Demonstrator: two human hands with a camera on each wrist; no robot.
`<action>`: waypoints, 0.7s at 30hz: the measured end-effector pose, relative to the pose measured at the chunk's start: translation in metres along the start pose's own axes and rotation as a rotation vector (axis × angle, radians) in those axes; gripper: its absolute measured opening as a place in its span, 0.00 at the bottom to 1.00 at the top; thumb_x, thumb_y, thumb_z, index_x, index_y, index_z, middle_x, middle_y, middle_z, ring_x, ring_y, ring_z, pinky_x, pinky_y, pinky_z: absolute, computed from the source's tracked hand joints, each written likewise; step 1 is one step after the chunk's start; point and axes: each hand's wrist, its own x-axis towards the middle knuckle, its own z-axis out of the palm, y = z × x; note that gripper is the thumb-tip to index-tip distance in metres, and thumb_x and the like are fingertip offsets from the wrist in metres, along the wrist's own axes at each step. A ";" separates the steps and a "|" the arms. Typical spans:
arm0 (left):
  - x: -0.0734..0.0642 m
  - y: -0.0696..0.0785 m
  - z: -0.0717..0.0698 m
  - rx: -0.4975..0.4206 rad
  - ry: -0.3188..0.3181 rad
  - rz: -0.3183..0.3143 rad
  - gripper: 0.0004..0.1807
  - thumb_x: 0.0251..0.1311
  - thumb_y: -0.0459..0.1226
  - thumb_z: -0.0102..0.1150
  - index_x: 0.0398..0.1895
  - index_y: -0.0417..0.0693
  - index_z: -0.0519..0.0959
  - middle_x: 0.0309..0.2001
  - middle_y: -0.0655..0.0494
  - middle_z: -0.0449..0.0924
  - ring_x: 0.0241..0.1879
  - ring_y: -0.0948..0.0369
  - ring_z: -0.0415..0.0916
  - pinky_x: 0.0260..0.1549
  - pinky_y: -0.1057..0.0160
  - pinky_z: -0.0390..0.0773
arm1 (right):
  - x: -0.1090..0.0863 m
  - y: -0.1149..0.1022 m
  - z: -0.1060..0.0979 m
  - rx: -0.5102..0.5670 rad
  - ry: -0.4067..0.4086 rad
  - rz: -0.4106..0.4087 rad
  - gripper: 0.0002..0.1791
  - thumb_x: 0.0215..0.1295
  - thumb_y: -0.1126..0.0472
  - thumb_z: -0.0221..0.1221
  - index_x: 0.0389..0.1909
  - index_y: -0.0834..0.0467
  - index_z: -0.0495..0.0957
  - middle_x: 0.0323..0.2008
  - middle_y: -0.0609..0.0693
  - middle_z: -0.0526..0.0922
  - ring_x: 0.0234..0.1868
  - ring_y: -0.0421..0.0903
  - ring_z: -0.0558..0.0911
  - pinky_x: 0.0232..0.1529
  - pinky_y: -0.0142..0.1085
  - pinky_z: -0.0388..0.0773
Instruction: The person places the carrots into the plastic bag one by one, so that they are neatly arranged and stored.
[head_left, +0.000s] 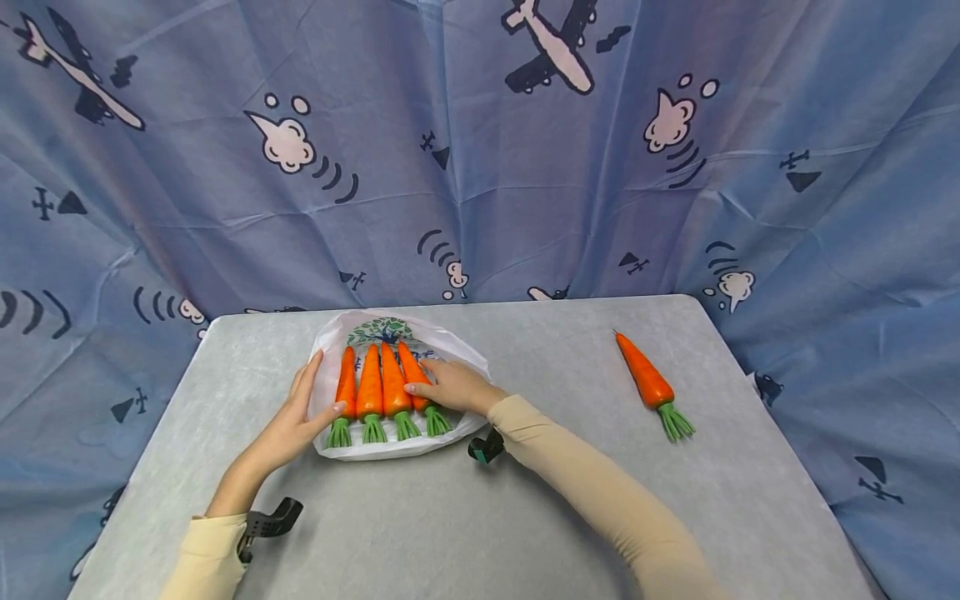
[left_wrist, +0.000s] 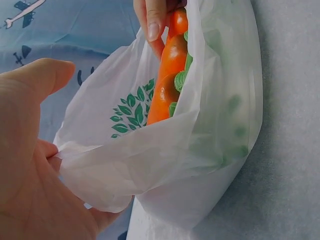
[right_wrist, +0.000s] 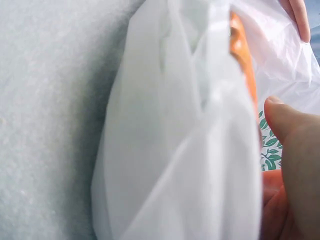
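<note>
Several orange carrots [head_left: 371, 387] with green tops lie side by side in a white plastic bag [head_left: 360, 452], which is printed with a green tree. My left hand [head_left: 288, 427] is at the bag's left side. In the left wrist view its thumb [left_wrist: 50, 75] stands away from the bag [left_wrist: 160, 167], while the other fingers lie behind the rim. My right hand [head_left: 456, 387] reaches over the bag's right side and holds the rightmost carrot [head_left: 411, 367] between thumb and fingers. Part of that grip is hidden behind the bag in the right wrist view.
Another carrot [head_left: 643, 371] lies on the grey table [head_left: 555, 367] to the right, its green top toward the front. A blue curtain [head_left: 480, 167] with printed airplanes hangs behind the table. Small black devices [head_left: 273, 518] are worn on both wrists.
</note>
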 end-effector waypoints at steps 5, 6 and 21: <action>0.000 0.001 0.000 -0.001 -0.002 0.008 0.52 0.69 0.45 0.57 0.80 0.58 0.30 0.80 0.38 0.32 0.77 0.33 0.38 0.67 0.25 0.47 | -0.003 -0.002 -0.005 0.011 0.006 -0.010 0.42 0.70 0.34 0.50 0.74 0.58 0.61 0.71 0.54 0.70 0.72 0.51 0.70 0.73 0.43 0.66; 0.000 0.001 0.000 -0.002 -0.002 0.011 0.52 0.69 0.45 0.57 0.80 0.58 0.30 0.80 0.38 0.32 0.77 0.33 0.38 0.67 0.25 0.47 | -0.004 -0.002 -0.006 0.016 0.009 -0.011 0.42 0.70 0.34 0.50 0.74 0.58 0.62 0.71 0.55 0.70 0.72 0.51 0.70 0.73 0.43 0.66; 0.001 0.002 0.000 0.008 0.000 0.015 0.51 0.69 0.45 0.57 0.80 0.57 0.30 0.80 0.38 0.33 0.76 0.33 0.39 0.66 0.24 0.48 | -0.015 0.019 -0.025 0.090 0.030 0.013 0.37 0.71 0.40 0.52 0.74 0.56 0.62 0.70 0.55 0.71 0.70 0.54 0.72 0.72 0.47 0.66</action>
